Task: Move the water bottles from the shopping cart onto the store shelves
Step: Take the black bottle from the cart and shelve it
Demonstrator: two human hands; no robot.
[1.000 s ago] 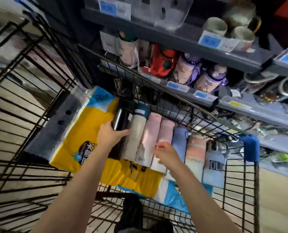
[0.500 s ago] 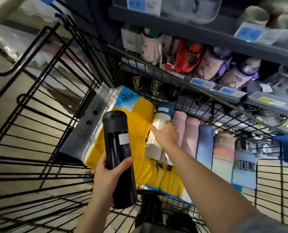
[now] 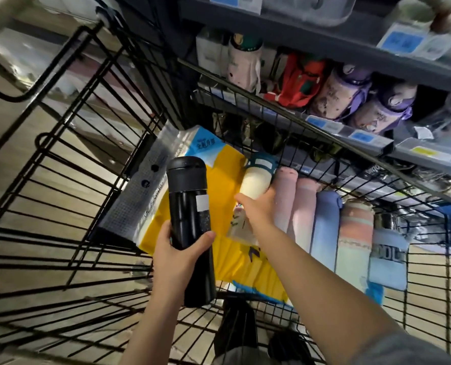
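My left hand (image 3: 178,255) grips a tall black bottle (image 3: 188,206) around its lower body and holds it upright above the cart. My right hand (image 3: 256,210) reaches into the black wire shopping cart (image 3: 69,143) and grips a cream bottle with a teal cap (image 3: 254,180). That bottle lies at the left end of a row of several bottles: two pink (image 3: 285,198), a blue (image 3: 324,227), a striped peach-and-mint (image 3: 353,238) and a light blue one (image 3: 389,262). The store shelves (image 3: 322,35) stand just beyond the cart.
A yellow-and-blue plastic pack (image 3: 227,167) lies under the bottles in the cart. The shelf behind holds a pink flask (image 3: 243,64), a red bag (image 3: 295,80) and purple bottles (image 3: 361,101), with blue price tags (image 3: 361,135) along its edge.
My left hand has lifted the black bottle out of the row and drawn it up toward me. My right hand has slid left from the pink bottles onto the cream bottle.
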